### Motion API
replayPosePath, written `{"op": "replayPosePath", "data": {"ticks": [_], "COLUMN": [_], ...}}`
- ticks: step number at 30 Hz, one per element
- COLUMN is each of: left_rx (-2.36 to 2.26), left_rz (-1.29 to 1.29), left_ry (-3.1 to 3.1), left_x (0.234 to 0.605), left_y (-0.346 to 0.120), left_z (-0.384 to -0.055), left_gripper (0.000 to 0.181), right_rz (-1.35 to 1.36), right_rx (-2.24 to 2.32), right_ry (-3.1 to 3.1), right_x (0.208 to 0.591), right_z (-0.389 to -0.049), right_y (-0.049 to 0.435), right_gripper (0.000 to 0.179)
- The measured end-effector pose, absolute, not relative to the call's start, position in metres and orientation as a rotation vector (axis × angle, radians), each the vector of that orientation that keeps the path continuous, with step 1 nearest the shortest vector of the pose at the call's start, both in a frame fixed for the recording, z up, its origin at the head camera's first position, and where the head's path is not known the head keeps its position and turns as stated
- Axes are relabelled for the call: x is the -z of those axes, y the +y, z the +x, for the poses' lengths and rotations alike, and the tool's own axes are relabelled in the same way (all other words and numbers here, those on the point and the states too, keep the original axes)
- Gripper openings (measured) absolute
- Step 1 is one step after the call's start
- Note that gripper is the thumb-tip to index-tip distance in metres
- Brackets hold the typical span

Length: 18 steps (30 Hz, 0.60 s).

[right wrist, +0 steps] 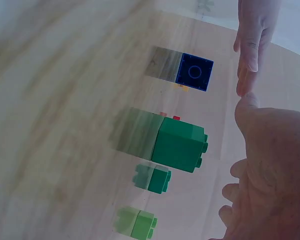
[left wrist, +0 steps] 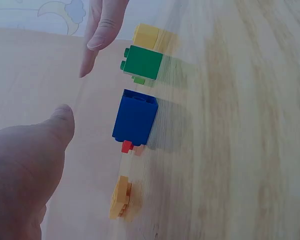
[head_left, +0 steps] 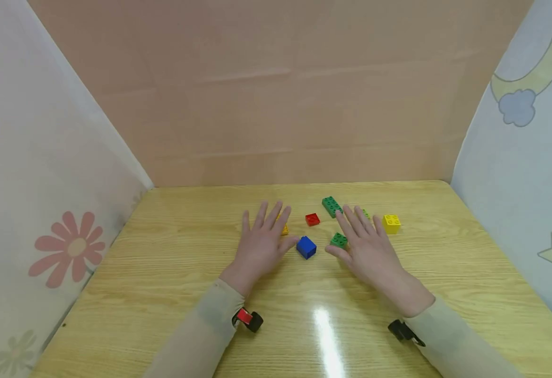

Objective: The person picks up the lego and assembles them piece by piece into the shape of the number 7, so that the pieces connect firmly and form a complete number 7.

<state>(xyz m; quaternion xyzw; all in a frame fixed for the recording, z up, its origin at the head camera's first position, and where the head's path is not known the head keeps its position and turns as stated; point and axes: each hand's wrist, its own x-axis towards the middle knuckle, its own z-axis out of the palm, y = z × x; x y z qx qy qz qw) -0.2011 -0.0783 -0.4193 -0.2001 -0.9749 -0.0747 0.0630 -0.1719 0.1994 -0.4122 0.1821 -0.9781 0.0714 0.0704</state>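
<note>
My left hand [head_left: 261, 244] has its fingers spread, palm down, above the table. Under its fingers an orange brick [head_left: 285, 229] is partly hidden. Just off the left thumb a blue brick [head_left: 306, 248] lies on its side, and the right wrist view shows its hollow underside [right wrist: 194, 72]. My right hand [head_left: 370, 252] is likewise palm down with straight fingers, its thumb near a small green brick [head_left: 339, 240]. Beyond its fingertips are a long green brick [head_left: 331, 206] and a mostly covered light green brick [head_left: 366, 213]. Both wrist views show the hands raised over the bricks, holding nothing.
A flat red brick [head_left: 312, 219] lies between the hands, farther back. To the right of the right hand stands a yellow brick [head_left: 391, 223]. The wooden table [head_left: 162, 252] meets a brown backdrop [head_left: 276, 115] behind, with printed white cloths at both sides.
</note>
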Motion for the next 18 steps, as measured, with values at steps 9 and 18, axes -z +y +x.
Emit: {"op": "replayPosePath", "data": {"ticks": [9,18], "left_rx": [0.187,0.231], "left_rz": [-0.656,-0.695], "left_ry": [-2.947,-2.964], "left_x": [0.424,0.430], "left_y": [-0.068,-0.060], "left_z": [-0.202,-0.202], "left_gripper": [0.079,0.075], "right_rz": [0.579,0.585], "right_rx": [-0.276,-0.358], "right_ry": [-2.973,-2.987], "right_x": [0.414,0.412], "right_z": [-0.169,-0.170], "right_y": [0.201,0.204], "right_gripper": [0.091,0.092]}}
